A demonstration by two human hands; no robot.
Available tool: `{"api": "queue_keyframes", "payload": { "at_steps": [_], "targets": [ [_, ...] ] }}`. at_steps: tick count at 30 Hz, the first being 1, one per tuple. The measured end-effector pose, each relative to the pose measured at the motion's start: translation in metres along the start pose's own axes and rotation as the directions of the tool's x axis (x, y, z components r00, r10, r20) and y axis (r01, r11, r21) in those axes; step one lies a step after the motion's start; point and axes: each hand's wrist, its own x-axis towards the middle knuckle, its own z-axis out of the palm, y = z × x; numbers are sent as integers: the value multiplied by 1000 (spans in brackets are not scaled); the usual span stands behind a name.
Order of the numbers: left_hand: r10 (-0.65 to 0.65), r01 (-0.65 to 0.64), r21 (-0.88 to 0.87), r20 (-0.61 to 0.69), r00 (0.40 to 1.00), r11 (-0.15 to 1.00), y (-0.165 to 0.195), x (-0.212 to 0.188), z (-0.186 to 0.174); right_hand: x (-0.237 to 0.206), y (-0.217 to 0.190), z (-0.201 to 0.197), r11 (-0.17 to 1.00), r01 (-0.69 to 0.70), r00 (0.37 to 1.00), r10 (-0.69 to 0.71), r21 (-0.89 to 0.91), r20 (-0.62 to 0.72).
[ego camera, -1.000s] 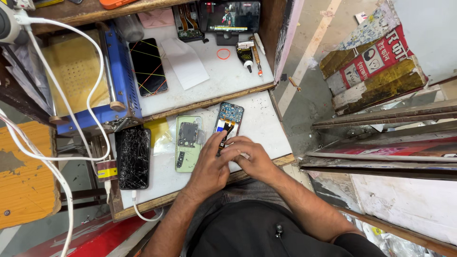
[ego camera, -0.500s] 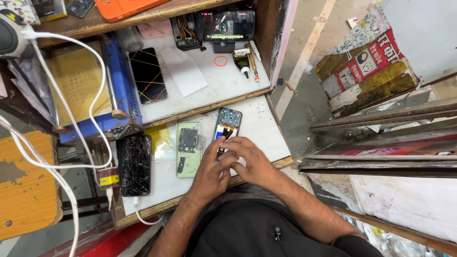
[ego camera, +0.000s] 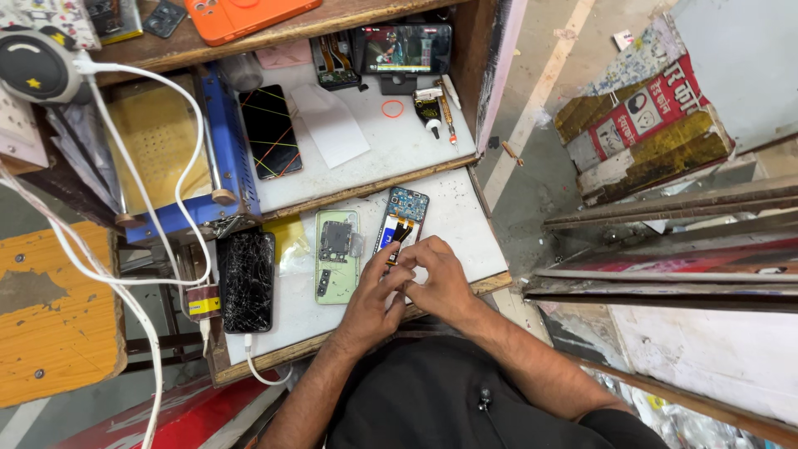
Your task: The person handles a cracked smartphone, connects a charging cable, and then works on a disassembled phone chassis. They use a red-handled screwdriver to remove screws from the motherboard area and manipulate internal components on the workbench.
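1. Head view looks down on a white work board (ego camera: 465, 237); every place below is given relative to it.
2. Opened phone (ego camera: 399, 220), its circuit parts showing, lies on the board's middle, tilted; its lower end is hidden under the hands.
3. Left hand (ego camera: 374, 295) rests at the board's near edge; fingers (ego camera: 386, 259) curled, tips pinched on the phone's lower end.
4. Right hand (ego camera: 436, 278) sits just beside it; fingers bent onto the same spot; whether they grip anything, I cannot tell.
5. Green phone shell (ego camera: 337, 254) lies on the board left of the opened phone; cracked black phone (ego camera: 246, 281) lies at the left end.
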Motion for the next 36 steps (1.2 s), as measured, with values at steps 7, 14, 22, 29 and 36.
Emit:
{"api": "queue_keyframes", "payload": {
  "at_steps": [7, 14, 22, 29, 36],
  "targets": [
    [66, -65, 40, -31, 997, 997, -4, -4, -10, -3, -6, -6, 987, 7, 991, -29, 161, 133],
    [188, -184, 72, -49, 981, 980, -7, 2, -6, -6, 2, -3, 995, -28, 992, 16, 91, 128],
    [146, -143, 70, -45, 988, 987, -13, -5, 3, -11, 2, 3, 999, 9, 999, -11, 37, 52],
    [-247, 197, -238, -201, 948, 951, -27, -12, 8, -20, 14, -4, 999, 34, 999, -34, 39, -10],
    [-387, 433, 245, -216, 897, 867, -35, 22, -7, -34, 20, 7, 957, 121, 992, -107, -264, 66]
  ]
}}
